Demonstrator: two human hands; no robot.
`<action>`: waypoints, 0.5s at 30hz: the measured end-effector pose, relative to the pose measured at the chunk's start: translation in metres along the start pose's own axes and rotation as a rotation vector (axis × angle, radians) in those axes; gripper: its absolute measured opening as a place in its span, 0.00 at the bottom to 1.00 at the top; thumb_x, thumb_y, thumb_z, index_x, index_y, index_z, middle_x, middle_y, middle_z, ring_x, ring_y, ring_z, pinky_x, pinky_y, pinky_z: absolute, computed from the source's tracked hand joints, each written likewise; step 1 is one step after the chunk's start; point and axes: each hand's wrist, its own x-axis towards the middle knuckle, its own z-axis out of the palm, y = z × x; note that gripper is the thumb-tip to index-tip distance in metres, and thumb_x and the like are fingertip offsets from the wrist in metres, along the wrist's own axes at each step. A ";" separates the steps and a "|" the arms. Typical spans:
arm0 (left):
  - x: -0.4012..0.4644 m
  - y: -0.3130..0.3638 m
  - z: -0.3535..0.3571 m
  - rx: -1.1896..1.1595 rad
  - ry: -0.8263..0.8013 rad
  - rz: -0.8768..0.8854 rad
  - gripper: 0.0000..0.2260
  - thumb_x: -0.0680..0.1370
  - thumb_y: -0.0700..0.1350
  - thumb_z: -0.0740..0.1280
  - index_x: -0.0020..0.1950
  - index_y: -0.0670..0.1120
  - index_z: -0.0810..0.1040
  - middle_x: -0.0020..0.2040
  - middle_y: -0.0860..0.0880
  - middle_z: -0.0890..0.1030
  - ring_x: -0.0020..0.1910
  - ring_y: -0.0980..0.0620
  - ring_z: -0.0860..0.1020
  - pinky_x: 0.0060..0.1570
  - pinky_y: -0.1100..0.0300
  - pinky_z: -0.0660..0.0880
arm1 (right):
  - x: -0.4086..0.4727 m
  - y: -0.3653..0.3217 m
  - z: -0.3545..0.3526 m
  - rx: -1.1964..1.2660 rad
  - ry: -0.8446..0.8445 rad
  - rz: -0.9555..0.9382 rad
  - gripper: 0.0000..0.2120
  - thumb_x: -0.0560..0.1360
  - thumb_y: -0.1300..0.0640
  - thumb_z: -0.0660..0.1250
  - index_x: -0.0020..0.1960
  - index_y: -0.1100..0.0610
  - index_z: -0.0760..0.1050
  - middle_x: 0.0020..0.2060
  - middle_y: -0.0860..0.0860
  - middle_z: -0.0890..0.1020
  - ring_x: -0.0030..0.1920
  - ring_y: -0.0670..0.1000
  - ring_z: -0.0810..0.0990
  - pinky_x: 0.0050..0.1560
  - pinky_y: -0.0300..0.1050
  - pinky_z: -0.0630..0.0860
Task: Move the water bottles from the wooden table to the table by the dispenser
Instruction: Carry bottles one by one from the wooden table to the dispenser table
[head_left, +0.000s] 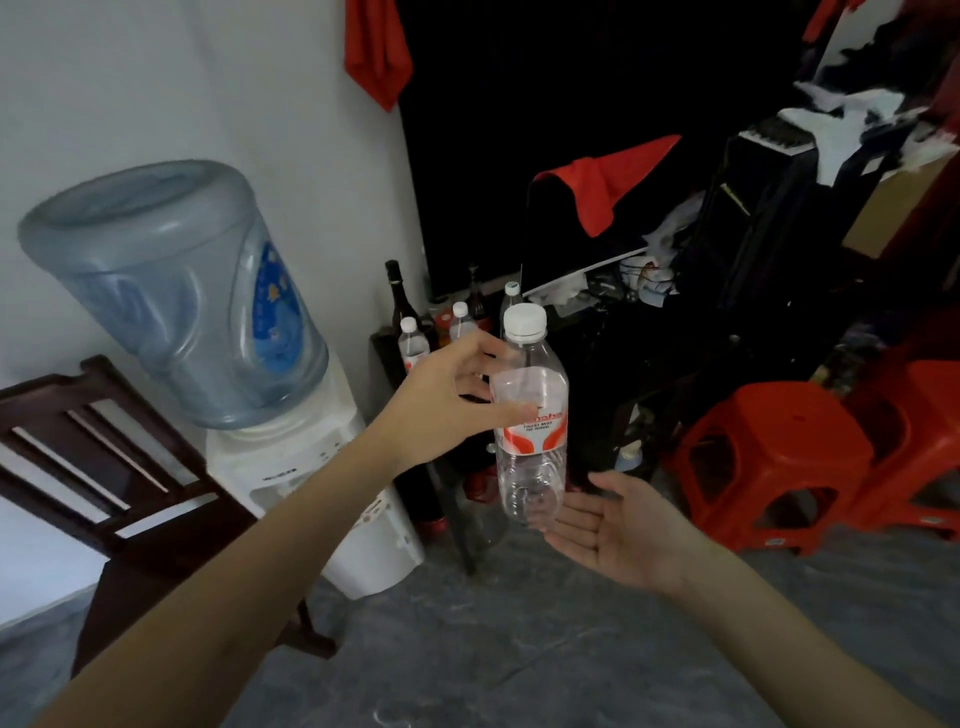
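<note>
Your left hand (447, 400) gripped water bottle (530, 415) upright in mid-air, near side of dark worktop (382, 345) right of dispenser (291, 467). Your right hand (618, 535) lay released, palm up, just below bottle base.

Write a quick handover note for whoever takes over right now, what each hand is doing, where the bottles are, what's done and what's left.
Left hand: grips the clear water bottle around its upper body, upright, in mid-air.
Right hand: open, palm up, just below the bottle's base, holding nothing.
Done: three capped bottles already stand on the dark side table beside the water dispenser.
Left: set the held bottle down with them. The wooden table is out of view, so any bottles remaining there cannot be counted.
</note>
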 end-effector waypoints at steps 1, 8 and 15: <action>0.012 0.001 0.004 -0.001 0.013 -0.001 0.22 0.67 0.57 0.81 0.58 0.58 0.78 0.56 0.56 0.85 0.53 0.52 0.86 0.56 0.52 0.82 | 0.005 -0.014 -0.006 0.001 -0.015 0.004 0.24 0.82 0.50 0.56 0.62 0.69 0.74 0.55 0.66 0.83 0.52 0.62 0.85 0.50 0.55 0.83; 0.075 -0.008 0.021 -0.013 0.061 -0.038 0.27 0.67 0.55 0.80 0.62 0.50 0.76 0.57 0.51 0.85 0.53 0.51 0.86 0.57 0.49 0.83 | 0.046 -0.084 -0.030 0.013 -0.036 0.029 0.22 0.82 0.51 0.57 0.61 0.70 0.75 0.55 0.66 0.83 0.51 0.63 0.85 0.52 0.56 0.78; 0.132 -0.044 0.024 0.040 0.068 -0.097 0.26 0.66 0.56 0.80 0.60 0.53 0.76 0.58 0.54 0.84 0.56 0.54 0.85 0.56 0.49 0.83 | 0.107 -0.129 -0.028 0.015 0.014 0.100 0.22 0.82 0.52 0.57 0.61 0.71 0.75 0.53 0.67 0.83 0.57 0.63 0.82 0.55 0.56 0.78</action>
